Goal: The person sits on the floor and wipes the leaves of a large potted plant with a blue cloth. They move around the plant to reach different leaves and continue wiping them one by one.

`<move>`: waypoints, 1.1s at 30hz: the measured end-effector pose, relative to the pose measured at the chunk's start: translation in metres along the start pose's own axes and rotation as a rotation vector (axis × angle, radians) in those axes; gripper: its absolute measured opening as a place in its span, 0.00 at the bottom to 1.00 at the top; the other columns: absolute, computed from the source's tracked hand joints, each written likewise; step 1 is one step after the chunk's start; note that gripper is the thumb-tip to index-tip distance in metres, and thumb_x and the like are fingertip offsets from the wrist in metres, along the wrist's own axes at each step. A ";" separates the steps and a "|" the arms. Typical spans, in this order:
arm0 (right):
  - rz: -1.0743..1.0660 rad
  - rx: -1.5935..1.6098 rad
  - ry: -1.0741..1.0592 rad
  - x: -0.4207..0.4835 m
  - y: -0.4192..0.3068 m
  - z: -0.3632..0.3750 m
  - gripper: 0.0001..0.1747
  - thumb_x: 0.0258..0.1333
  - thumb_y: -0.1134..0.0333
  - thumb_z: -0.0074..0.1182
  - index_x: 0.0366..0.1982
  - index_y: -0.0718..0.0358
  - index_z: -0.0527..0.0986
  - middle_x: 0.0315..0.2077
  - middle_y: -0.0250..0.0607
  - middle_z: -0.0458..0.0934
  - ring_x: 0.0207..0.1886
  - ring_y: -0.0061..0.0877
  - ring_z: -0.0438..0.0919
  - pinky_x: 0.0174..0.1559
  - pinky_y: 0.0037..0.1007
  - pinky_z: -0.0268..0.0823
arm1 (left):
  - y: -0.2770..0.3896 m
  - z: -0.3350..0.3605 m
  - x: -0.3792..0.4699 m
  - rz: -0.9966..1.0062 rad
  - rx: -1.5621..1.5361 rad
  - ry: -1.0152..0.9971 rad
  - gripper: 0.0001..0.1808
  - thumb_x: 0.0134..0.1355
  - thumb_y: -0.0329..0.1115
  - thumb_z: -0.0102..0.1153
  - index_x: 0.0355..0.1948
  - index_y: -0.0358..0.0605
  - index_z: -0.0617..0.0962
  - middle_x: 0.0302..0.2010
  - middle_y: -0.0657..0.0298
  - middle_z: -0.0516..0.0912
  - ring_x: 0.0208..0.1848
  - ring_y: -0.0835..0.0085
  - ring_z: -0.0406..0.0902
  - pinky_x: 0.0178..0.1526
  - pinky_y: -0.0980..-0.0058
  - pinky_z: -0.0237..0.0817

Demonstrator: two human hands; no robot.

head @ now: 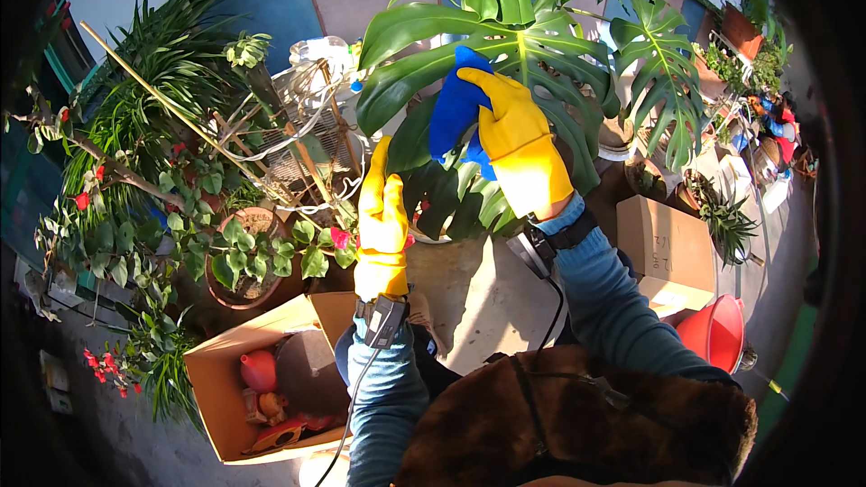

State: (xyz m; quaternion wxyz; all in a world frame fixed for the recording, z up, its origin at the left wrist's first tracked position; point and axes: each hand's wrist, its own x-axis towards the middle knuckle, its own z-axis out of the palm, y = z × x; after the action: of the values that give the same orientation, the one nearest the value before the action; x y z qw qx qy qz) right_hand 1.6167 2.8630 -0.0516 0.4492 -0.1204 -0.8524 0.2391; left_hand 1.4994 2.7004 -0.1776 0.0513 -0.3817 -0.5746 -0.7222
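Both my hands wear yellow rubber gloves. My right hand (511,125) grips a blue cloth (460,105) over a large split monstera leaf (433,30); part of the cloth hangs below the fingers. To the left, my left hand (382,210) is raised with its fingers pointing away from me, beside the lower monstera leaves. Nothing shows in it, though its palm side is partly hidden. A terracotta pot (220,284) with a leafy, pink-flowered plant stands left of my left hand. More monstera leaves (659,74) spread to the right.
An open cardboard box (203,379) with a red bulb-shaped thing (258,370) stands at lower left. On the right are a closed-looking cardboard box (663,243) and a red bucket (714,335). A long thin bamboo stick (162,98) slants over a wire basket (304,142) and plants.
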 end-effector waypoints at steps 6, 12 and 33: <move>-0.162 0.298 -0.383 -0.031 -0.036 0.009 0.25 0.58 0.73 0.54 0.59 0.59 0.78 0.52 0.52 0.80 0.58 0.50 0.76 0.62 0.43 0.68 | -0.005 0.005 -0.011 -0.130 -0.144 -0.031 0.25 0.77 0.35 0.51 0.73 0.48 0.72 0.46 0.68 0.83 0.34 0.85 0.70 0.39 0.82 0.64; -0.229 -0.059 -0.128 -0.012 -0.026 0.013 0.20 0.60 0.73 0.53 0.54 0.61 0.80 0.52 0.53 0.82 0.55 0.54 0.78 0.58 0.47 0.71 | -0.014 0.001 -0.006 0.070 0.036 0.033 0.21 0.76 0.31 0.51 0.67 0.41 0.77 0.48 0.66 0.85 0.42 0.81 0.76 0.45 0.80 0.68; 0.039 0.067 0.228 0.019 0.076 -0.052 0.24 0.66 0.78 0.45 0.59 0.58 0.79 0.44 0.41 0.83 0.38 0.21 0.77 0.43 0.24 0.70 | -0.041 -0.012 -0.006 -0.150 -0.064 -0.030 0.10 0.76 0.33 0.48 0.50 0.45 0.79 0.37 0.70 0.79 0.35 0.79 0.73 0.41 0.78 0.68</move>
State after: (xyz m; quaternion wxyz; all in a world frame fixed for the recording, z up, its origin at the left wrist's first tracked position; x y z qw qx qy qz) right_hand 1.6481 2.9518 -0.0528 0.5423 -0.1484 -0.7847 0.2608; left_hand 1.4772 2.7014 -0.2142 -0.0236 -0.3499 -0.5789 -0.7361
